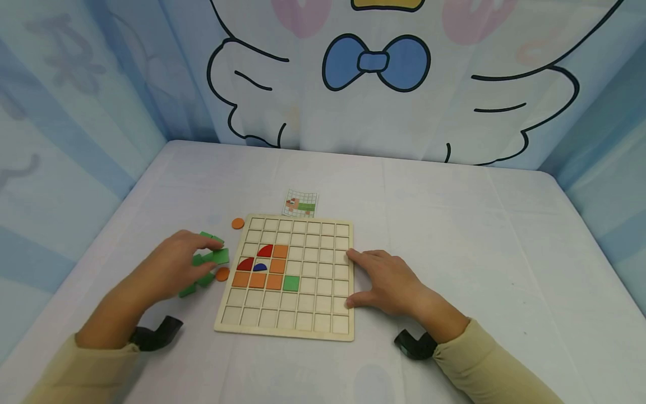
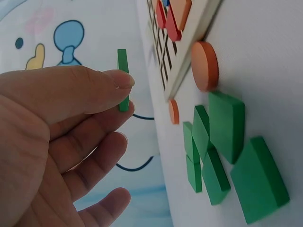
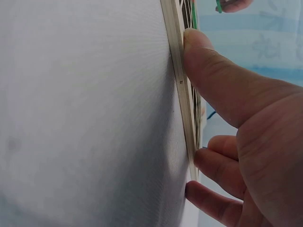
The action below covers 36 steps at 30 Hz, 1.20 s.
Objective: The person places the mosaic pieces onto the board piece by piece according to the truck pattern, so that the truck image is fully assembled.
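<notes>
My left hand [image 1: 174, 264] pinches a green square tile [image 2: 123, 80] between thumb and finger, raised above a loose group of green tiles [image 2: 227, 125] left of the board. My right hand [image 1: 388, 283] rests its thumb and fingertips on the right edge of the wooden grid board [image 1: 323, 331]. Set in the grid are two red quarter-round pieces [image 1: 266, 251], a blue half-round piece [image 1: 259, 267], several orange squares [image 1: 274, 281] and one green square [image 1: 291, 283]. In the right wrist view the thumb presses the board's rim [image 3: 177, 66].
A small picture card [image 1: 300, 203] with a gridded pattern lies beyond the board's far edge. Two orange discs [image 1: 238, 223] lie beside the board's left edge. Black wrist-worn devices [image 1: 416, 344] sit under both wrists. A printed curtain [image 1: 373, 112] stands behind the white table.
</notes>
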Tool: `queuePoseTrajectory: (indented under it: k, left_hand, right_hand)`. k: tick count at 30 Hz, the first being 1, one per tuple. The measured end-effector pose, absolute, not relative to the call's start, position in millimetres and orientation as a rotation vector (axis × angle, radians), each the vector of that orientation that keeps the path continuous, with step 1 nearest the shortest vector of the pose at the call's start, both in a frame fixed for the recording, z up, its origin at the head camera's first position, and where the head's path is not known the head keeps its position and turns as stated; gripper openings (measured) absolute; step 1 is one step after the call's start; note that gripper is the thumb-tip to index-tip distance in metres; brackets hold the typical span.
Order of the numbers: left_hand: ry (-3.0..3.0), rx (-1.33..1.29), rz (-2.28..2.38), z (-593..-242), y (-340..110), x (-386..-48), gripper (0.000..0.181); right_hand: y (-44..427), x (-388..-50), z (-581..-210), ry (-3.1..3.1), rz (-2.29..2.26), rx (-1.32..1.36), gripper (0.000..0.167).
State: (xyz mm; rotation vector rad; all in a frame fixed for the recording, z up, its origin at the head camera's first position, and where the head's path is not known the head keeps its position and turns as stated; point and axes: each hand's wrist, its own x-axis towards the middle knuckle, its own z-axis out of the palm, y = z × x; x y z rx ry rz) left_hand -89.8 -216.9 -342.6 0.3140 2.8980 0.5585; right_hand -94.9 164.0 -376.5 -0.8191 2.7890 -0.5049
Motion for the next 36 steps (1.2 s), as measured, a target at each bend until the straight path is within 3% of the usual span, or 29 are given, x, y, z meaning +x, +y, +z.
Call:
queuePoseTrajectory:
  k: [18, 36]
  left_hand:
    - [2.854, 0.407, 0.587, -338.6, -181.7, -84.6, 0.033]
    - [2.838, 0.751, 0.532, -347.5, -153.3, -84.4, 0.027]
  right_hand:
    - [163.8, -94.8, -376.1, 2.782, -0.517, -0.810, 0.088]
    - [164.2, -94.3, -376.5, 2.787, -0.515, -0.815, 0.088]
